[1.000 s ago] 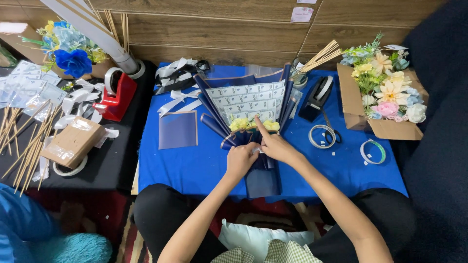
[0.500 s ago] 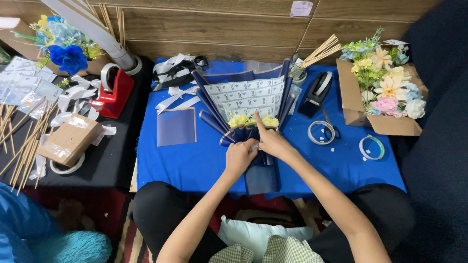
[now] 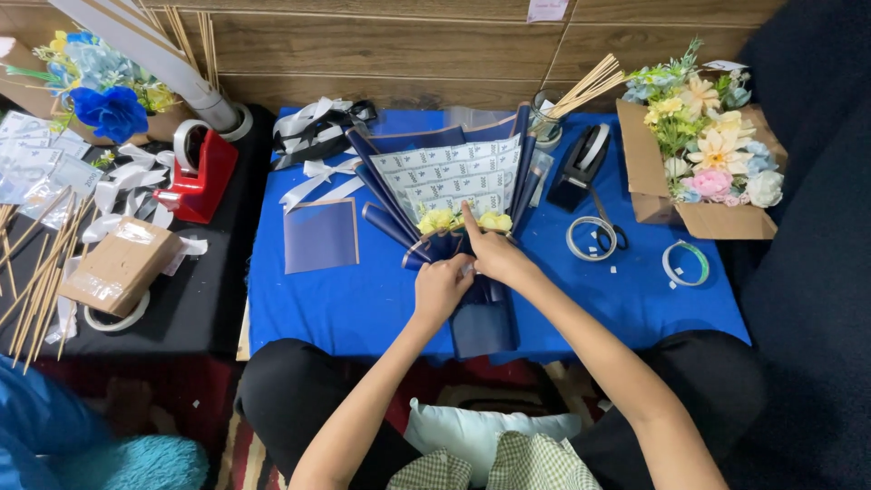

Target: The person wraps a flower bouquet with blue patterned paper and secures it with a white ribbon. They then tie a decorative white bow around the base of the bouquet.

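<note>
Bouquet (image 3: 454,195), surface centre: left hand (image 3: 442,289) pinches the wrap neck closed, right hand (image 3: 494,256), forefinger extended toward 12 o'clock, presses yellow flowers (image 3: 437,220); best kept pinched firmly while pressing lightly.

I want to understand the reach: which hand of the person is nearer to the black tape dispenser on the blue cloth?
Right. The right hand lies on the bouquet, just below and left of the black tape dispenser. The left hand grips the bouquet's neck, lower and farther left.
</note>
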